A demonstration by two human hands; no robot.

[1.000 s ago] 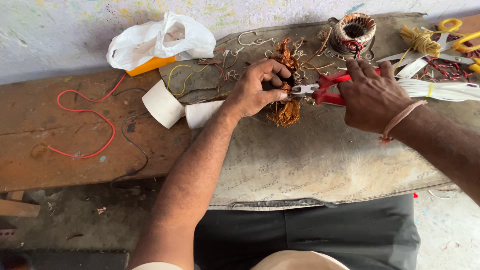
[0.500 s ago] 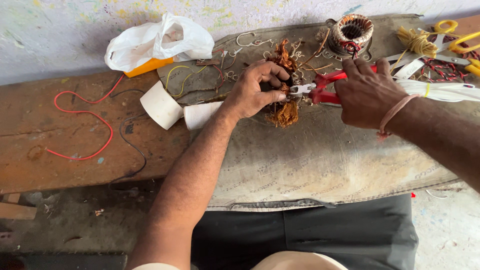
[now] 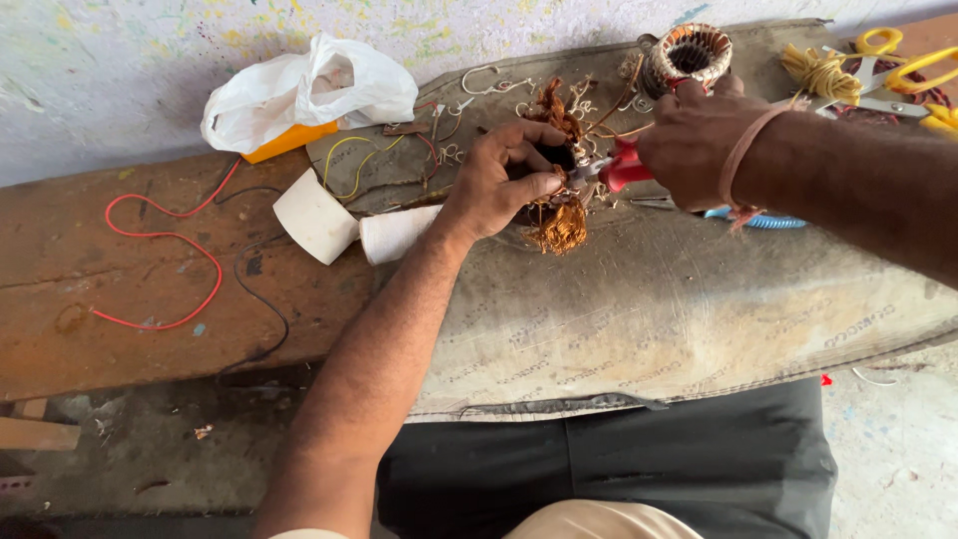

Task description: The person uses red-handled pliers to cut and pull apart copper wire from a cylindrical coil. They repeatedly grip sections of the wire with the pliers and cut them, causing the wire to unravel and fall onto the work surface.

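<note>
Copper coil bundle (image 3: 561, 215) is held in the left hand (image 3: 504, 180) grip at desk (image 3: 649, 299) centre, long axis 12–6 o'clock. Red-handled pliers (image 3: 617, 168) are clamped by the right hand (image 3: 699, 135), nose pointed at 9 o'clock, touching the coil.

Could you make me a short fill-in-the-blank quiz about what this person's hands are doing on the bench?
1. The right hand grips pliers with ____ handles.
2. The left hand steadies a motor coil wound with ____ wire.
3. Left of that hand, a loose red wire lies on the ____ bench.
4. At the far right lie scissors with ____ handles.

Missing words: red; copper; wooden; yellow
</note>
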